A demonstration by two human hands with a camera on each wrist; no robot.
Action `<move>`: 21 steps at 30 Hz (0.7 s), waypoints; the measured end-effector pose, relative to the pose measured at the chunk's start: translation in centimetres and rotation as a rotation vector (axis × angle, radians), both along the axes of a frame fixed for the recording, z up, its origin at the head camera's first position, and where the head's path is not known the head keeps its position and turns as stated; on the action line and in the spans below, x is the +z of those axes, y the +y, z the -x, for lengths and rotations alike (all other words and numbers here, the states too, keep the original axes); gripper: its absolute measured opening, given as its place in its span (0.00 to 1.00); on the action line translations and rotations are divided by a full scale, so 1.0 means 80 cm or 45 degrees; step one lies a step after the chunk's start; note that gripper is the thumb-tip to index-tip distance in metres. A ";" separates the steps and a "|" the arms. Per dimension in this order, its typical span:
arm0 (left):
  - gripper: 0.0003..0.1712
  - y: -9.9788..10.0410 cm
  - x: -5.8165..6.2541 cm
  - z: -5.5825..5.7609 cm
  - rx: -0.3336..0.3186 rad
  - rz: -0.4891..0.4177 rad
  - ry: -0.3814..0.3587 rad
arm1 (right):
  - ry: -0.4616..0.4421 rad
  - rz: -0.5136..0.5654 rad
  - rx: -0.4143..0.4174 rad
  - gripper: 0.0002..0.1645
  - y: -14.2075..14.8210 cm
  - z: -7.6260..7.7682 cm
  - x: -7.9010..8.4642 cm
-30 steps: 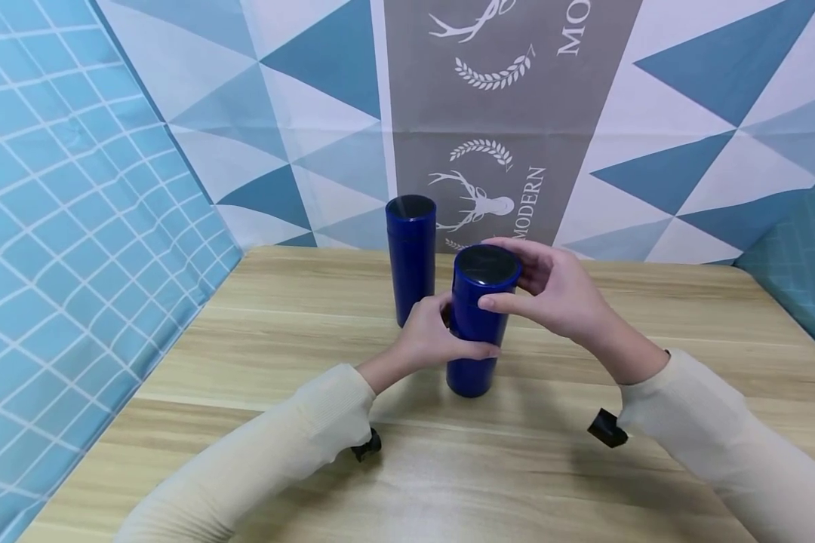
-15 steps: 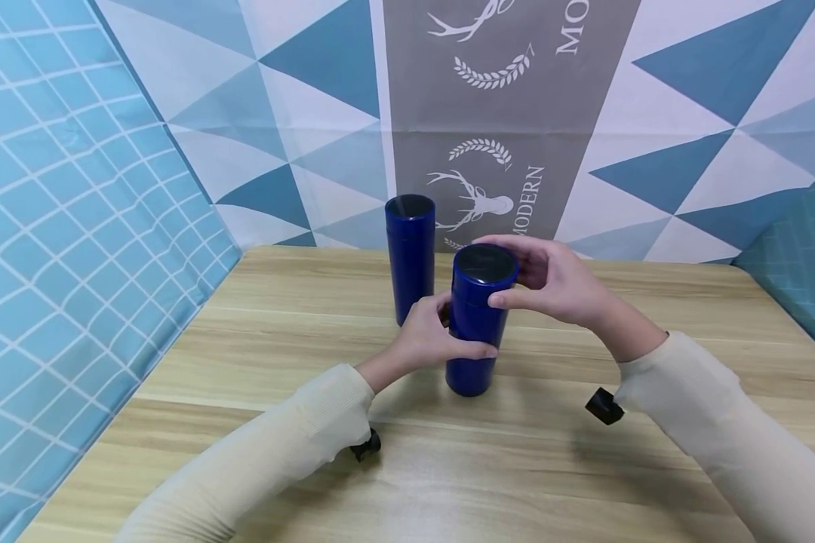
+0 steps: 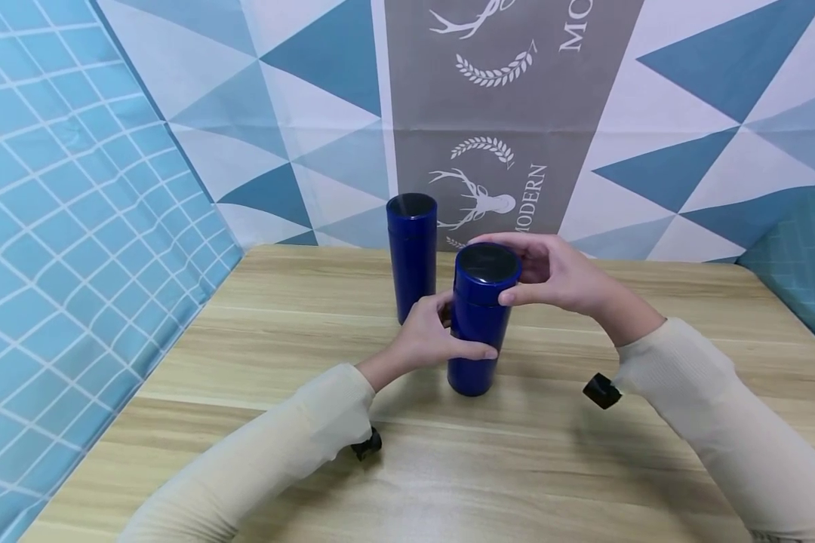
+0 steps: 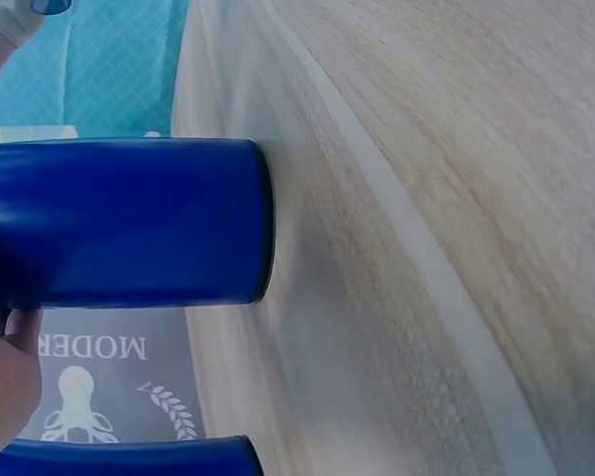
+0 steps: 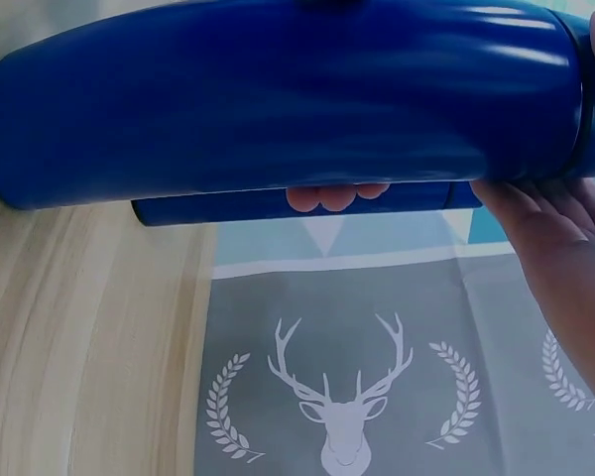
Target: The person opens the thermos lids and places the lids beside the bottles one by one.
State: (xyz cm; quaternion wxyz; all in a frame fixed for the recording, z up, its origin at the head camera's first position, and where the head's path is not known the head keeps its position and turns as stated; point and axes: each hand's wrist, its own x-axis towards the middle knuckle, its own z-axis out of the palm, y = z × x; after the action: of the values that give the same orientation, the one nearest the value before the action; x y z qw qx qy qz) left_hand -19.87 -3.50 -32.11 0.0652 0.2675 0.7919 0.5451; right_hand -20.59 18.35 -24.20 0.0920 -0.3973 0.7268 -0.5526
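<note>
A dark blue thermos bottle (image 3: 477, 320) with a glossy black-topped lid (image 3: 487, 262) stands on the wooden table. My left hand (image 3: 426, 333) grips its body at mid-height, thumb across the front. Around the lid curls my right hand (image 3: 562, 273), its thumb on the near side and its fingers behind. In the right wrist view a dark seam separates lid from body, and left fingertips (image 5: 335, 196) show beneath the bottle (image 5: 268, 109). The left wrist view shows the bottle's base (image 4: 208, 223) at the tabletop.
A second blue thermos bottle (image 3: 413, 253) stands upright just behind and to the left. The wooden table (image 3: 244, 362) ends at a patterned backdrop (image 3: 326, 90), with a blue tiled-print sheet (image 3: 75, 196) on the left. Black wrist devices (image 3: 601, 391) hang below the sleeves.
My right thumb has slid rightward around the lid, and the right wrist has turned, raising its black device. The left hand and both bottles stay about where they were.
</note>
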 end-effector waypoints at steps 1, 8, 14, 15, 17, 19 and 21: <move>0.35 -0.001 0.000 0.000 -0.007 -0.004 -0.009 | -0.008 0.000 0.004 0.38 0.000 0.001 0.000; 0.38 -0.006 -0.002 0.006 -0.083 -0.056 -0.059 | -0.062 0.018 0.073 0.39 0.002 0.007 0.001; 0.39 -0.009 -0.003 0.009 -0.087 -0.060 -0.061 | -0.097 0.028 0.109 0.39 0.003 0.009 0.002; 0.38 -0.010 -0.003 0.009 -0.083 -0.059 -0.056 | -0.107 0.031 0.120 0.39 0.003 0.010 0.001; 0.38 -0.010 -0.003 0.009 -0.084 -0.057 -0.042 | -0.130 0.040 0.155 0.40 0.004 0.009 0.000; 0.36 -0.009 -0.003 0.008 -0.088 -0.053 -0.028 | -0.141 0.046 0.168 0.42 0.004 0.005 0.000; 0.36 -0.009 -0.002 0.007 -0.095 -0.045 -0.013 | -0.135 0.047 0.120 0.45 0.001 -0.004 -0.001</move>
State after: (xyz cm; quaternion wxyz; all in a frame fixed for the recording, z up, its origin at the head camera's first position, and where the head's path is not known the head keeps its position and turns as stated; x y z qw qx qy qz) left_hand -20.47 -4.21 -32.26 0.0848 0.2953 0.7712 0.5576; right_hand -20.27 18.44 -24.26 0.1490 -0.4030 0.6910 -0.5813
